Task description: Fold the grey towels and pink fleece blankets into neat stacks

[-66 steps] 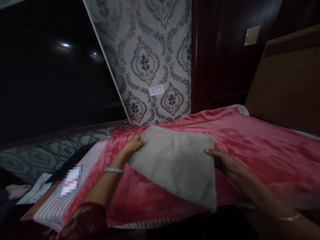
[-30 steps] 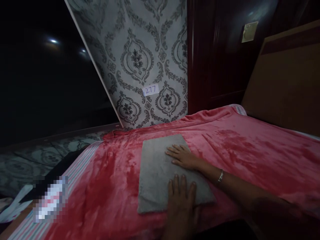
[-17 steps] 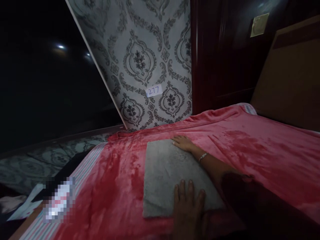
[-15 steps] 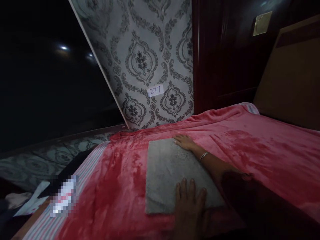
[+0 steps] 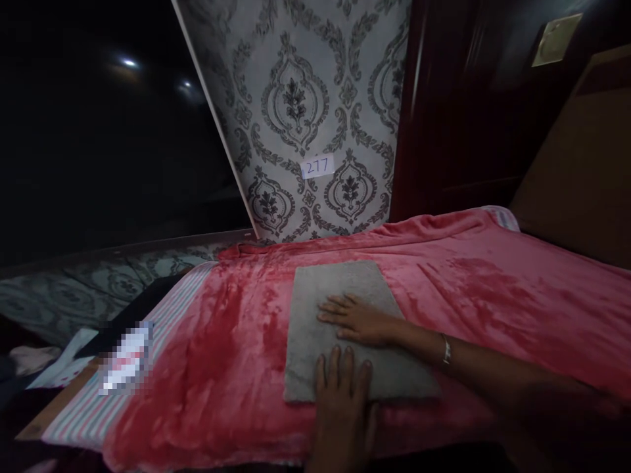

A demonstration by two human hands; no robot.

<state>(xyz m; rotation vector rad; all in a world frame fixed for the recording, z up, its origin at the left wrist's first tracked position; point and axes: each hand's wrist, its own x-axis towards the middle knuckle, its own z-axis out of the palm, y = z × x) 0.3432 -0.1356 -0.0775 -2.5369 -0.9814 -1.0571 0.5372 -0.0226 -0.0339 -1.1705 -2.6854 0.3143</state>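
Note:
A folded grey towel (image 5: pixel 340 289) lies flat on a pink fleece blanket (image 5: pixel 493 295) that covers the bed. My right hand (image 5: pixel 357 320) reaches in from the right with a silver bangle on its wrist. It rests palm down on the middle of the towel, fingers stretched out toward the left. My left hand (image 5: pixel 340 394) comes up from the bottom edge and lies flat on the towel's near edge, fingers pointing away from me. Neither hand grips anything.
A striped sheet (image 5: pixel 113 394) shows along the blanket's left edge. Patterned grey wallpaper with a paper label "277" (image 5: pixel 317 166) rises behind the bed. A dark wooden panel (image 5: pixel 458 131) and a brown headboard (image 5: pixel 576 177) stand at the right. Loose cloths (image 5: pixel 44 364) lie at the far left.
The towel, earlier held up by both hands, now lies folded narrower on the blanket. My right hand slid from its far corner back to its middle; my left hand stays on the near edge.

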